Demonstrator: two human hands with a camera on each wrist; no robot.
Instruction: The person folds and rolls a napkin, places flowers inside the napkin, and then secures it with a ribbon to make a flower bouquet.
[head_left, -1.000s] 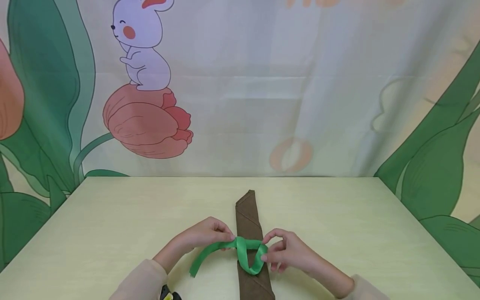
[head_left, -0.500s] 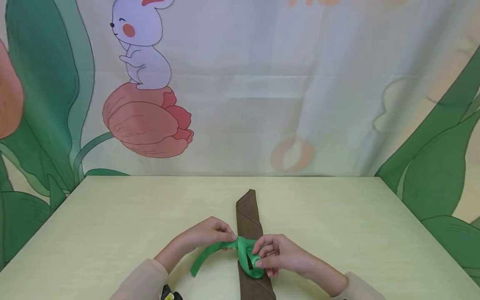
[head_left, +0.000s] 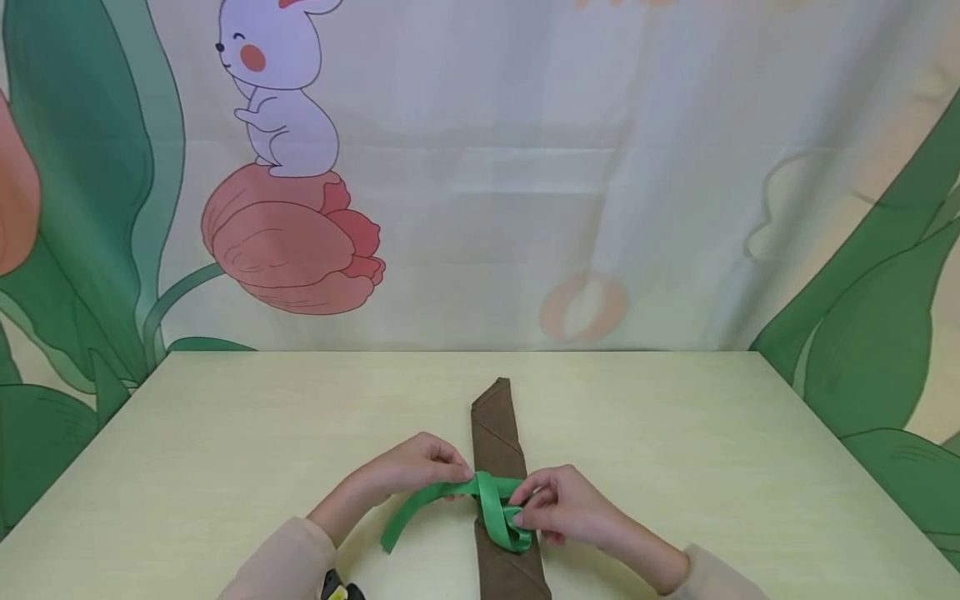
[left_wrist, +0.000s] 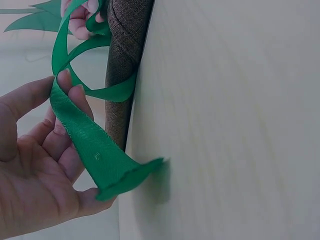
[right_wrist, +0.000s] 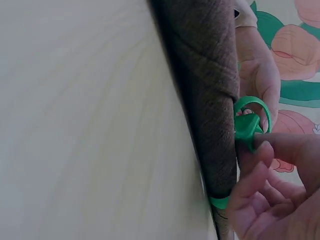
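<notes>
A brown folded cloth (head_left: 497, 442) lies lengthwise on the table, rolled into a long narrow bundle. Around its middle passes a green satin ribbon (head_left: 491, 510), crossed on top with a loop hanging toward the near side. My left hand (head_left: 415, 463) pinches the ribbon between thumb and index finger just left of the crossing; in the left wrist view, the ribbon's free tail (left_wrist: 100, 155) drapes in front of the palm. From the right, my right hand (head_left: 572, 505) pinches the ribbon at the loop, with a bent fold (right_wrist: 247, 125) at its fingertips in the right wrist view.
The pale wooden table (head_left: 300, 400) spreads out on both sides of the cloth. Behind it hangs a curtain (head_left: 480, 208) printed with a rabbit, flowers and leaves. A small black and yellow object (head_left: 341, 588) shows beside the left sleeve.
My right hand has moved left over the cloth, tucking the loop's right side inward so the opening is narrower. My left hand has kept its pinch and place.
</notes>
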